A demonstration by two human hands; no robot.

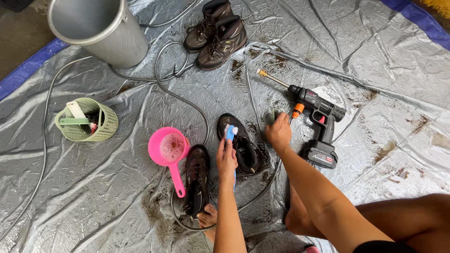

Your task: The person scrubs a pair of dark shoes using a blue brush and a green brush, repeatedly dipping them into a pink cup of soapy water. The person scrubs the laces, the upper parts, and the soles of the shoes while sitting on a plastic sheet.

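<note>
A muddy grey tarp covered the floor. The left hand gripped a blue brush, its long axis pointing away over a dark shoe; the right hand clutched a green sponge.

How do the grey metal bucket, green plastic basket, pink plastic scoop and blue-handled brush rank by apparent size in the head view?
1. Grey metal bucket, though it is cut off by the frame edge.
2. Green plastic basket and pink plastic scoop: too alike to rank.
3. Blue-handled brush, partly hidden by the left hand.

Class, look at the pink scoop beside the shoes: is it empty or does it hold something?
Not empty. The pink scoop sits upright on the tarp, and foamy, bubbly water shows inside its bowl.
</note>
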